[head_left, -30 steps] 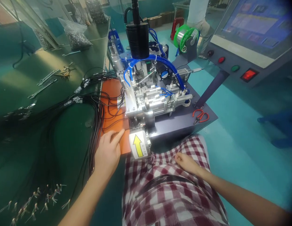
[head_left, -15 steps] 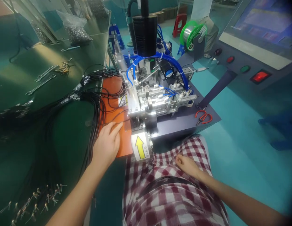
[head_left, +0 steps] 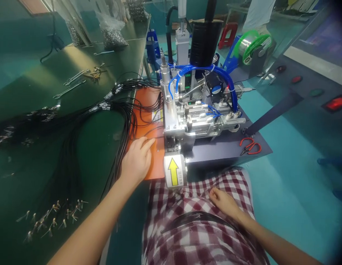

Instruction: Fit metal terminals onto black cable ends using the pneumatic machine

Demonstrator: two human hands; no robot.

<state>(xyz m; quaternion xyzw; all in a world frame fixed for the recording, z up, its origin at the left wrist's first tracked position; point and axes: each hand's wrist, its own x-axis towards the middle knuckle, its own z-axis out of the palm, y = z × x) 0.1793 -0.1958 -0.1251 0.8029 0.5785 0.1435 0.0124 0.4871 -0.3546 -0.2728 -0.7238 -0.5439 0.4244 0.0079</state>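
Along the worktop's (head_left: 96, 147) right edge, black cables (head_left: 126, 125) cross the orange plate (head_left: 157, 163), a few reaching the machine (head_left: 204, 127); thick bundle left, probably mid-batch; left hand (head_left: 138, 158) narrow over plate, can't tell grip; right hand (head_left: 223, 200) loosely curled on lap (head_left: 231, 184).

Green table (head_left: 100, 147), black cables (head_left: 81, 117), wrenches (head_left: 69, 89)

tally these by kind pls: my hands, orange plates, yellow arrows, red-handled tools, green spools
Left hand and right hand: 2
Orange plate: 1
Yellow arrow: 1
Red-handled tool: 1
Green spool: 1
Total: 6
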